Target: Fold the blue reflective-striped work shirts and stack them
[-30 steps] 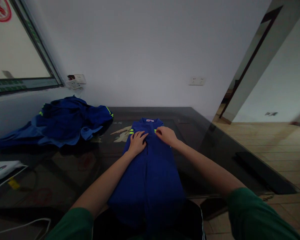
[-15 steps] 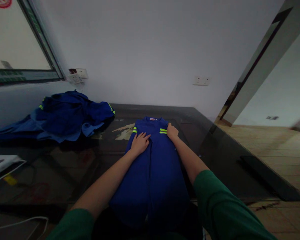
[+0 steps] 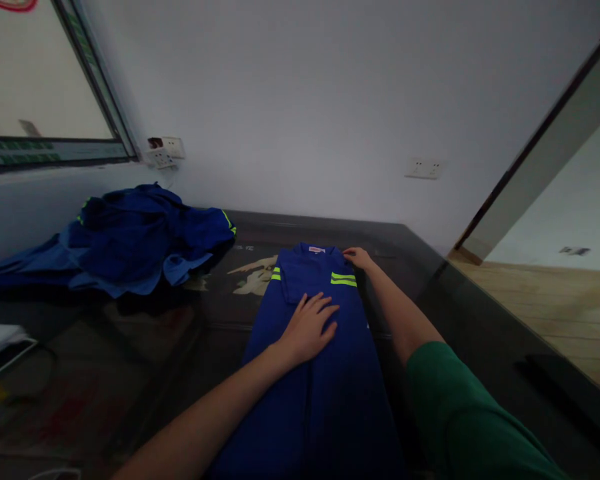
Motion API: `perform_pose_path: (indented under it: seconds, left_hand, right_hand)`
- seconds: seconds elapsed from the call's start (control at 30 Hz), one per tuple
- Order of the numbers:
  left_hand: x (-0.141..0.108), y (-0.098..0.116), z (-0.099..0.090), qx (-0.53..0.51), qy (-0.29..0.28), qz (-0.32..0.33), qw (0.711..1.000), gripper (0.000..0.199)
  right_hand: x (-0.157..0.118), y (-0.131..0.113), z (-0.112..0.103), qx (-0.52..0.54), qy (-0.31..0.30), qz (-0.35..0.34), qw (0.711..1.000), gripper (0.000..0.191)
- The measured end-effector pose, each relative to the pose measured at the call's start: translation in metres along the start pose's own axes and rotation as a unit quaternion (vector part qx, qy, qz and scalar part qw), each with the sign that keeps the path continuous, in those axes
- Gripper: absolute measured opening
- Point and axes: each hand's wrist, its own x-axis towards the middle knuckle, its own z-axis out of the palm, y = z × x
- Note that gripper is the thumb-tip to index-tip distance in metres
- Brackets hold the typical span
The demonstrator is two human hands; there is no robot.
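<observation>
A blue garment [image 3: 347,347] with yellow-green stripes lies lengthwise on the dark table [image 3: 455,333], its collar and white label toward the wall. My left hand [image 3: 310,328] rests flat on its middle, just below the striped chest, fingers spread. At the right shoulder, beside the collar, my right hand [image 3: 359,257] has thumb and fingers drawn together on the edge of the cloth.
A crumpled heap of blue clothes [image 3: 140,233] lies at the back left. A white device [image 3: 0,341] with a cable is at the left edge. A dark flat object [image 3: 570,387] lies at the right. Sockets [image 3: 424,168] are on the wall behind.
My left hand has moved right and nearer to me over the cloth. My right hand has shifted from the stripe up to the shoulder by the collar. The view has turned slightly.
</observation>
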Motion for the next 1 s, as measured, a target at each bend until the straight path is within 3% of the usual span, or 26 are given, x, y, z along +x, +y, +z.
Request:
perform_pose_path:
  seconds: [0.17, 0.33, 0.53, 0.8, 1.0]
  left_hand:
    - [-0.006, 0.004, 0.015, 0.017, -0.077, 0.027, 0.997, 0.052]
    - [-0.005, -0.001, 0.016, 0.011, -0.099, 0.025, 0.995, 0.054]
    - [-0.003, 0.000, 0.016, 0.007, -0.099, 0.019, 0.995, 0.054]
    - [0.000, 0.001, 0.014, 0.004, -0.110, 0.008, 0.994, 0.056]
    - [-0.001, 0.000, 0.014, 0.007, -0.113, 0.026, 0.993, 0.055]
  right_hand:
    - [0.025, 0.017, 0.009, 0.073, -0.035, -0.039, 0.996, 0.011]
    - [0.042, 0.031, 0.009, 0.164, -0.056, -0.073, 0.982, 0.019]
    - [0.055, 0.044, 0.007, 0.307, -0.101, -0.095, 0.942, 0.026]
    - [0.060, 0.031, -0.007, 0.136, -0.243, -0.155, 0.948, 0.042]
    - [0.065, 0.023, -0.013, 0.093, -0.261, -0.172, 0.945, 0.046]
